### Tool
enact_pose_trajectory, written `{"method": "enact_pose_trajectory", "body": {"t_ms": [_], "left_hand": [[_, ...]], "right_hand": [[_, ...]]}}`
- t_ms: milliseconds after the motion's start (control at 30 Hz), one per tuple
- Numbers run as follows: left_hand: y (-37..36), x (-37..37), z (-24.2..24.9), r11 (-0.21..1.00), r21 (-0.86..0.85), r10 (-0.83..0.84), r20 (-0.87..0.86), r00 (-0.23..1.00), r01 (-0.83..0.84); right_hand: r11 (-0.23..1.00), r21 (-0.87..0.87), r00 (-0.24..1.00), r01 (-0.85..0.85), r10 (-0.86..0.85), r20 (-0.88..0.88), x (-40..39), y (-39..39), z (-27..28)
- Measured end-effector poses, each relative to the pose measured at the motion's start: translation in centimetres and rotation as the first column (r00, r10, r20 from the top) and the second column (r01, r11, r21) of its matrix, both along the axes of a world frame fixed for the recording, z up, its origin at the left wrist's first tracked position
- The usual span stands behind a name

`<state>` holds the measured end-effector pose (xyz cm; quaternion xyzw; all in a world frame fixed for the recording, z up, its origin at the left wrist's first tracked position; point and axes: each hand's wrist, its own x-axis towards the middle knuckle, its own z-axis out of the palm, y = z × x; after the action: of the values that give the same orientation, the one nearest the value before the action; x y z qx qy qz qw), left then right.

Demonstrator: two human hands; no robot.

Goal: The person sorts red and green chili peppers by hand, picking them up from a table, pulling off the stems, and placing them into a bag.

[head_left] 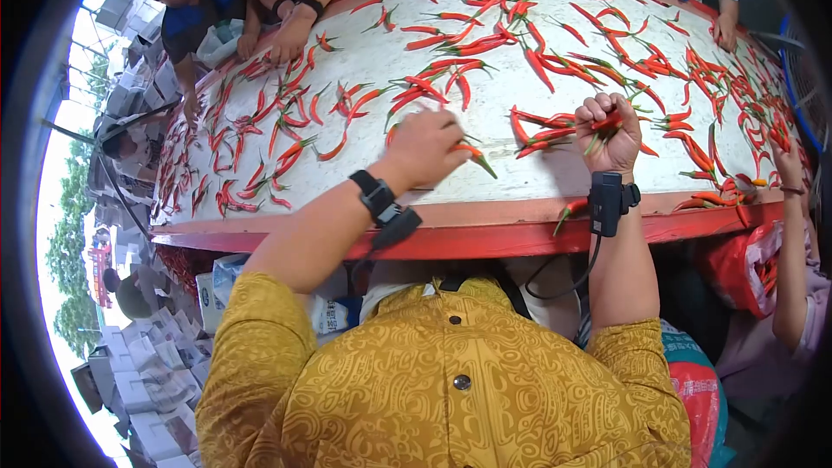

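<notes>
Several red chillies (pixel 607 121) sit bunched in the right hand (pixel 612 134), its grip a tight fist around them. At 9 o'clock from it, the left hand (pixel 426 149) pinches a single chilli (pixel 475 156) between narrow fingertips, low over the white worktop (pixel 520 178). More chillies lie scattered all round. At 11 o'clock, another person's hand (pixel 290 35) rests on the far rim.

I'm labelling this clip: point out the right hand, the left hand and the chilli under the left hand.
right hand (pixel 609 132), head view, knuckles.
left hand (pixel 426 149), head view, back of hand.
chilli (pixel 475 156), head view, red body.
</notes>
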<state>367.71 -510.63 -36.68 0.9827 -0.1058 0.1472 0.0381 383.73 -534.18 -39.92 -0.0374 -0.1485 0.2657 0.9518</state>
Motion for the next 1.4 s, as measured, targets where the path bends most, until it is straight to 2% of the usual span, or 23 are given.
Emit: {"method": "enact_pose_trajectory", "body": {"t_ms": [67, 100, 167, 200, 300, 333, 433, 567, 633, 667, 733, 767, 800, 833, 900, 967, 1000, 1033, 1133, 1200, 1233, 1333, 1400], "left_hand": [[1.3, 0.5, 1.1, 0.985, 0.043, 0.172, -0.132, 0.976, -0.168], [1.9, 1.2, 1.4, 0.985, 0.052, 0.17, -0.137, 0.976, -0.164], [3.0, 2.9, 1.4, 0.955, 0.021, 0.297, -0.041, 0.954, -0.296], [3.9, 4.3, 0.9, 0.955, 0.026, 0.297, -0.039, 0.954, -0.296], [5.7, 8.1, -0.7, 0.937, -0.031, 0.346, 0.2, 0.917, -0.347], [6.1, 8.8, -1.2, 0.937, -0.03, 0.346, 0.206, 0.915, -0.348], [5.8, 9.7, -1.6, 0.864, 0.003, 0.504, 0.025, 0.864, -0.504], [7.5, 9.0, -1.0, 0.876, 0.047, 0.481, -0.116, 0.869, -0.479], [8.6, 8.5, 0.6, 0.81, 0.17, 0.587, -0.256, 0.768, -0.562], [8.7, 8.3, 1.4, 0.812, 0.17, 0.583, -0.258, 0.77, -0.558], [7.4, 7.8, 3.2, 0.637, 0.352, 0.767, -0.205, 0.607, -0.686], [7.5, 8.4, 2.6, 0.635, 0.35, 0.769, -0.201, 0.607, -0.688], [7.8, 9.3, 1.7, 0.763, 0.2, 0.641, -0.12, 0.758, -0.614], [7.3, 10.0, 1.7, 0.867, 0.061, 0.496, -0.008, 0.868, -0.495], [3.3, 13.0, 0.2, 0.962, -0.12, 0.258, 0.096, 0.961, -0.246], [-2.0, 16.1, -0.5, 0.993, -0.108, 0.06, 0.074, 0.995, -0.052], [-4.8, 17.2, -1.2, 0.998, -0.051, 0.038, 0.071, 0.997, -0.034], [-7.1, 18.3, -1.7, 0.999, -0.039, 0.037, -0.015, 0.999, -0.038], [-10.9, 18.2, -3.0, 0.997, -0.066, 0.047, -0.015, 0.999, -0.048], [-11.0, 17.3, -2.3, 0.994, -0.094, 0.046, -0.022, 0.999, -0.048], [-9.3, 17.1, -4.0, 0.999, 0.002, 0.031, 0.047, 0.998, -0.032], [-8.1, 14.2, -1.4, 0.983, 0.023, 0.182, -0.112, 0.977, -0.18], [-7.9, 12.6, -0.3, 0.968, 0.087, 0.242, -0.114, 0.964, -0.233]], "right_hand": [[1.0, 0.008, 1.0, 0.015, -0.015, -0.021, 0.5, -0.6, 0.0], [1.0, 0.015, 1.0, 0.012, -0.012, -0.01, 0.6, -0.8, 0.2], [1.0, 0.028, 1.0, 0.011, -0.011, -0.001, 1.1, -1.5, 0.3], [1.0, 0.009, 1.0, 0.007, -0.007, 0.009, 1.2, -1.8, 0.3], [1.0, -0.028, 1.0, -0.003, 0.004, 0.021, 2.1, -3.1, -0.3], [0.999, -0.049, 1.0, -0.006, 0.007, 0.016, 2.4, -3.6, -0.4], [0.999, -0.045, 1.0, -0.004, 0.005, 0.014, 3.6, -5.3, -0.6], [0.999, -0.036, 1.0, 0.004, -0.004, 0.002, 4.6, -7.0, -0.7], [0.999, -0.033, 1.0, 0.004, -0.004, 0.01, 5.1, -7.8, -0.6], [0.999, -0.033, 1.0, 0.009, -0.008, 0.009, 5.4, -8.2, -0.6], [0.999, -0.038, 1.0, 0.005, -0.006, -0.005, 5.9, -9.0, -0.7], [0.999, -0.037, 1.0, 0.004, -0.004, -0.001, 6.2, -9.3, -0.8], [0.999, -0.042, 1.0, 0.004, -0.003, 0.011, 6.4, -9.7, -0.7], [0.999, -0.048, 1.0, 0.004, -0.003, 0.024, 6.7, -10.0, -0.6], [0.998, -0.067, 0.999, -0.008, 0.01, 0.039, 7.4, -10.8, -0.6], [0.996, -0.087, 0.999, -0.018, 0.022, 0.049, 8.2, -11.7, -0.8], [0.995, -0.094, 0.998, -0.017, 0.022, 0.059, 8.6, -12.2, -1.2], [0.995, -0.101, 0.999, -0.015, 0.02, 0.042, 9.0, -12.7, -1.3], [0.994, -0.11, 0.999, -0.013, 0.018, 0.042, 10.1, -14.3, -1.1], [0.996, -0.092, 1.0, -0.014, 0.017, 0.026, 11.0, -15.5, -1.2], [0.996, -0.085, 0.999, -0.019, 0.022, 0.034, 11.3, -16.0, -1.4], [0.997, -0.078, 1.0, 0.003, -0.003, -0.002, 12.5, -17.5, -1.0], [0.997, -0.072, 1.0, -0.002, 0.001, -0.01, 13.5, -18.9, -1.0]]}}
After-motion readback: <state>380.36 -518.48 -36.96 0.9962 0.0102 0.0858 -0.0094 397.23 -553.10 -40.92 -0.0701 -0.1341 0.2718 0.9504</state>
